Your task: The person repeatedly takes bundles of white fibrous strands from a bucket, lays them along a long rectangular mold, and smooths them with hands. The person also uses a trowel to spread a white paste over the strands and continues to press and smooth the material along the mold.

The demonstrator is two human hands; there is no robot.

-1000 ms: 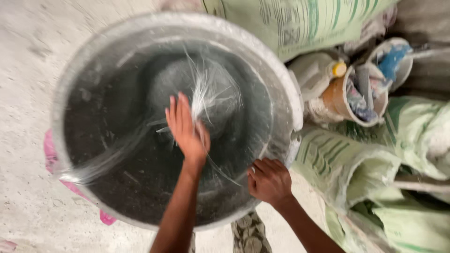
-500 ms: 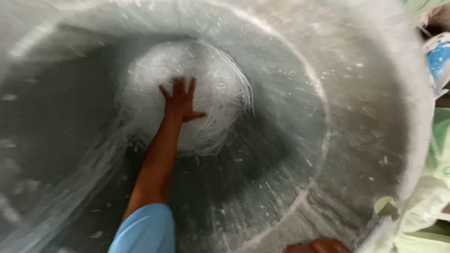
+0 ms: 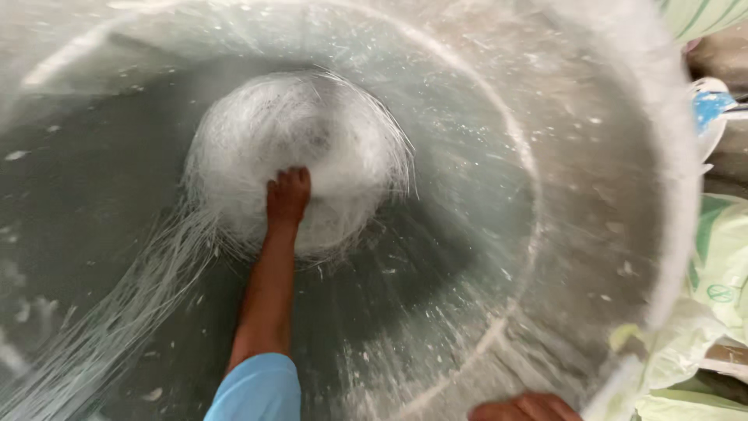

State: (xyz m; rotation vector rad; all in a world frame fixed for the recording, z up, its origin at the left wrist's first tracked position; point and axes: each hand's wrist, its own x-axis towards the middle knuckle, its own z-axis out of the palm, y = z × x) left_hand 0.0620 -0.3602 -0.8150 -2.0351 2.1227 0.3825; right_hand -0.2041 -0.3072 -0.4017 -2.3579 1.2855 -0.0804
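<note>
Head view: the left hand (image 3: pixel 288 195) reaches deep into the large grey drum (image 3: pixel 608 195), fingers curled together on the coiled white fibre bundle (image 3: pixel 312 140) at its bottom. The right hand (image 3: pixel 523 408) rests at the rim, steadying; finger state cannot be told. Loose strands (image 3: pixel 117 312) trail leftward. Green sacks (image 3: pixel 725 265) crowd the right.

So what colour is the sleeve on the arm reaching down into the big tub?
Light blue, plain; the sleeve shows at the bottom edge of the head view.

Left hand (image 3: pixel 287 196) presses the white fibre coil (image 3: pixel 300 156) (deep inside the drum (image 3: pixel 592 195)); right hand (image 3: pixel 523 408) grips its rim.
</note>
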